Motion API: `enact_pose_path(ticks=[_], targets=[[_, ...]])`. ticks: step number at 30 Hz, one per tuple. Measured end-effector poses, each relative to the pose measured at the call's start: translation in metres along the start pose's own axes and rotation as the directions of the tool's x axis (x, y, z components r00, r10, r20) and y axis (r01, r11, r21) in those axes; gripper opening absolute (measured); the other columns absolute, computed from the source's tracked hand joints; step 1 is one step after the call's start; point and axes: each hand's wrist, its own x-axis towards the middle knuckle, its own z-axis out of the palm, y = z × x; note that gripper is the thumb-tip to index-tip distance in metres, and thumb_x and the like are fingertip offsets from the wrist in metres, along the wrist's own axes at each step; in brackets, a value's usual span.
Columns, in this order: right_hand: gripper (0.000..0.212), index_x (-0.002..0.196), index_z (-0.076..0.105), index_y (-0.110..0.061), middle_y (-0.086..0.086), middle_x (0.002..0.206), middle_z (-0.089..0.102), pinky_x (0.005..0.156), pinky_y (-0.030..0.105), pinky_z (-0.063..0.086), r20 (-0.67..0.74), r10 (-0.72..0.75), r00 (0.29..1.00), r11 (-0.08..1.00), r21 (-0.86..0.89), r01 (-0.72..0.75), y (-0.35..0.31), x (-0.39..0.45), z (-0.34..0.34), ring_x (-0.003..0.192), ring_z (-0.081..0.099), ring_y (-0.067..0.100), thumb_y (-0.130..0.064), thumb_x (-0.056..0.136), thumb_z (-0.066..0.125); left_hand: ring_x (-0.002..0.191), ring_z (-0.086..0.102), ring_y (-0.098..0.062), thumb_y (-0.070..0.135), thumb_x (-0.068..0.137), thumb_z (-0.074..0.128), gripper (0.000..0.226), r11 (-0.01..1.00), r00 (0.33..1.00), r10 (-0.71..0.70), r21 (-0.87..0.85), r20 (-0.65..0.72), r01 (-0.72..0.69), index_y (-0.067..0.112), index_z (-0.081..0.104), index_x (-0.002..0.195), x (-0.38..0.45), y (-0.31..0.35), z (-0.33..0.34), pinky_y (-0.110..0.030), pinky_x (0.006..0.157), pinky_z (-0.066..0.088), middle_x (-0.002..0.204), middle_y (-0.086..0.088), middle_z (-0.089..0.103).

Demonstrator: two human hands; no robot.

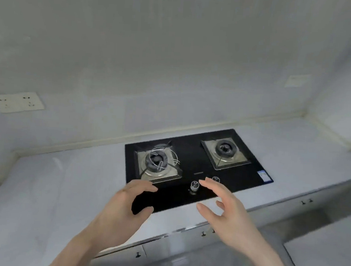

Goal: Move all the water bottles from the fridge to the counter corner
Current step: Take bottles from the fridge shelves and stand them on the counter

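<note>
Reaching forward from the bottom of the frame, two bare hands hover over a pale grey kitchen counter [54, 187]. The left hand [124, 208] sits at lower centre and the right hand [225, 214] just right of it; both have relaxed, loosely spread fingers and grasp nothing. Beneath and beyond them, in the middle of the frame, lies a black glass two-burner gas hob [191, 154] with two small silver control knobs [194, 185] near its front edge. A white wall socket plate [16, 102] is at the left, on a pale tiled wall. One counter corner [307, 120] shows at the upper right. No water bottles and no fridge are visible, so their whereabouts cannot be told from this view. Judging by the empty hands, the person seems to be between carries. The next move likely calls for turning to the fridge and gripping a bottle.
</note>
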Motion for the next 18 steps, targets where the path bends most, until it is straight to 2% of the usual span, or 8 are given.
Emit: enact_pose_path(ticks=[3,6,8,10,11,12,14,18], targets=[[0.052,0.138,0.052,-0.056,-0.037,0.152,0.039,0.120,0.029,0.037,-0.123,0.076,0.989,0.997,0.041,-0.071,0.014,-0.018,-0.030,0.141,0.035,-0.015,-0.032,0.096,0.071,0.134,0.044,0.008,0.028,0.093,0.071,0.041,0.991,0.982,0.133,0.004,0.135,-0.134,0.049,0.059,0.126,0.043,0.022,0.014,-0.026,0.115,0.037,0.137,0.035,0.049],[0.052,0.136,0.052,-0.060,-0.037,0.152,0.040,0.120,0.027,0.037,-0.259,0.136,0.956,0.991,0.040,-0.130,0.022,-0.030,-0.046,0.140,0.046,-0.002,-0.035,0.095,0.073,0.135,0.040,0.011,0.031,0.094,0.070,0.042,0.969,0.944,0.241,0.006,0.227,-0.249,0.051,0.056,0.128,0.080,0.046,0.023,-0.028,0.117,0.036,0.140,0.036,0.046],[0.051,0.135,0.053,-0.060,-0.037,0.151,0.041,0.120,0.027,0.037,-0.342,0.192,0.920,0.981,0.062,-0.181,0.024,-0.040,-0.060,0.140,0.041,-0.011,-0.038,0.094,0.073,0.133,0.038,0.016,0.034,0.094,0.069,0.042,0.949,0.914,0.298,0.018,0.275,-0.315,0.052,0.055,0.128,0.099,0.062,0.040,-0.026,0.117,0.035,0.140,0.040,0.042],[0.049,0.135,0.055,-0.057,-0.037,0.150,0.043,0.118,0.027,0.039,-0.340,0.176,0.924,0.983,0.015,-0.182,0.024,-0.040,-0.060,0.137,0.038,-0.019,-0.039,0.093,0.073,0.130,0.041,0.016,0.035,0.093,0.070,0.042,0.951,0.917,0.298,-0.005,0.267,-0.308,0.053,0.055,0.128,0.103,0.073,0.037,-0.024,0.112,0.038,0.140,0.040,0.042],[0.049,0.136,0.055,-0.056,-0.038,0.149,0.043,0.116,0.026,0.040,-0.511,0.245,0.824,0.967,0.066,-0.246,0.031,-0.055,-0.071,0.136,0.038,-0.020,-0.039,0.093,0.073,0.129,0.043,0.014,0.035,0.093,0.071,0.042,0.889,0.814,0.439,-0.053,0.381,-0.455,0.052,0.056,0.128,0.134,0.100,0.056,-0.023,0.109,0.040,0.140,0.039,0.042],[0.049,0.136,0.055,-0.055,-0.038,0.149,0.043,0.115,0.025,0.041,-0.551,0.261,0.793,0.961,0.074,-0.265,0.031,-0.059,-0.073,0.136,0.038,-0.020,-0.039,0.093,0.073,0.128,0.045,0.012,0.034,0.092,0.071,0.042,0.882,0.791,0.443,-0.044,0.423,-0.470,0.052,0.057,0.127,0.138,0.106,0.059,-0.022,0.106,0.042,0.140,0.039,0.043],[0.049,0.136,0.055,-0.055,-0.038,0.149,0.042,0.114,0.024,0.042,-0.547,0.241,0.802,0.963,0.031,-0.269,0.031,-0.063,-0.076,0.136,0.039,-0.020,-0.040,0.093,0.074,0.126,0.048,0.009,0.034,0.092,0.071,0.042,0.884,0.793,0.450,-0.077,0.410,-0.462,0.052,0.057,0.127,0.147,0.115,0.062,-0.022,0.101,0.045,0.140,0.040,0.041],[0.050,0.136,0.054,-0.055,-0.040,0.150,0.039,0.113,0.018,0.039,-0.619,0.277,0.735,0.945,0.038,-0.324,0.032,-0.083,-0.087,0.135,0.038,-0.020,-0.040,0.093,0.073,0.133,0.042,0.011,0.036,0.093,0.069,0.042,0.825,0.706,0.544,-0.135,0.453,-0.549,0.054,0.055,0.128,0.164,0.134,0.082,-0.028,0.111,0.040,0.142,0.041,0.039]])
